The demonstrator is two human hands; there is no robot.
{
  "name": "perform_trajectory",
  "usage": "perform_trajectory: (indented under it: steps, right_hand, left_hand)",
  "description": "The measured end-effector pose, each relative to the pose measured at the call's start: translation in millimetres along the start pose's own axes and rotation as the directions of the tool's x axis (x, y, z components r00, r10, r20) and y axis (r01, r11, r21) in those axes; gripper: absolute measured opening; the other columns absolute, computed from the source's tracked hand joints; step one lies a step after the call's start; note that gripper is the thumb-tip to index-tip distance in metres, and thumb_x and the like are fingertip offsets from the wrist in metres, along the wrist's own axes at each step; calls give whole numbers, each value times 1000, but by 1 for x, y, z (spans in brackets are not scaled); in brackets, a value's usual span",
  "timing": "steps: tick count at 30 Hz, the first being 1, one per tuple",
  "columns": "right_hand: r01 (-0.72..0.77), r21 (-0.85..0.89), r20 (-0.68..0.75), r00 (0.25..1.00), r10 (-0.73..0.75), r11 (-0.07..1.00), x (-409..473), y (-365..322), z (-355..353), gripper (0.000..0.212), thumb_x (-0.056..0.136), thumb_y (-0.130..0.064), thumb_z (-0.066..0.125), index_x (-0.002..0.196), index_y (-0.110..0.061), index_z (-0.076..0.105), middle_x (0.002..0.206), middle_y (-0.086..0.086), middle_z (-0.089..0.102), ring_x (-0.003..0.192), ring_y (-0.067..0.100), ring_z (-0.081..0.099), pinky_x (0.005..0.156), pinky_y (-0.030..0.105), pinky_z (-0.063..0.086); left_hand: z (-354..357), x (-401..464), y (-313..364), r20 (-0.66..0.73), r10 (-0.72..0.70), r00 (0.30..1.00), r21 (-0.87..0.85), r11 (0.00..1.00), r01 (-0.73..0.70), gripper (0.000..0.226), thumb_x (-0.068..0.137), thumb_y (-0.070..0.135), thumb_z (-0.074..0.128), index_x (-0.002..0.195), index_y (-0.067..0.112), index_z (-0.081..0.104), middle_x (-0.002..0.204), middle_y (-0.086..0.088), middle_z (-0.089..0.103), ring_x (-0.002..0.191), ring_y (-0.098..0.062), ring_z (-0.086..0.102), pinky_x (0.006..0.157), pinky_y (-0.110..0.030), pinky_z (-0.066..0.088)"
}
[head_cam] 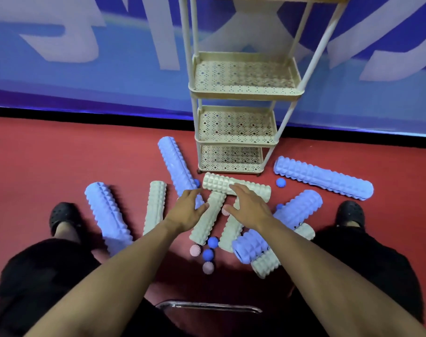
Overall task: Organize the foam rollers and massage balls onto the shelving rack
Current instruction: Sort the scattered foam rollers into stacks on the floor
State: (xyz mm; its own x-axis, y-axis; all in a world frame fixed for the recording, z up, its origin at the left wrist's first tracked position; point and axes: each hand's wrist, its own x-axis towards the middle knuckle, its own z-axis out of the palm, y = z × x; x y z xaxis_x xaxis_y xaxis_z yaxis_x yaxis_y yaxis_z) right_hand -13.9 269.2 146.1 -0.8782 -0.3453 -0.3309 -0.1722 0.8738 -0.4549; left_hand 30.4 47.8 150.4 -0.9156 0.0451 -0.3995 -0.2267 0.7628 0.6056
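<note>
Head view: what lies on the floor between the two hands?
In the head view, an upright cream roller lies between the left hand and right hand, with a pink ball beside it.

large white letters on blue banner [85, 76], cropped, not legible

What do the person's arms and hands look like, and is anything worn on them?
Both forearms are bare up to the frame edge, with no sleeves showing. The left hand and right hand wear no gloves, and no rings, watch or wristband can be seen, though the picture is a little soft. Lower down the person wears black shorts and black perforated clogs.
</note>
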Motion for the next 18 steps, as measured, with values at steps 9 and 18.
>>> perform_trajectory:
  steps: [9,18]
  right_hand:
    - [30,-132,196,981,-4,991,5,-21,60,81,91,-60,57,157,-28,24,164,-7,22,146,23,33,117,40,30]
    - [-229,-124,217,943,252,965,-3,59,81,84,89,-62,59,157,-27,26,164,-3,22,145,22,32,115,36,32]
  left_hand:
    - [-4,-16,-75,30,-104,994,0,995,104,73,96,54,53,154,17,30,154,-10,35,137,-27,43,111,-38,35]
    - [48,27,-62,191,-83,978,-12,996,87,72,95,52,56,154,22,28,155,-5,32,136,-28,44,109,-38,35]
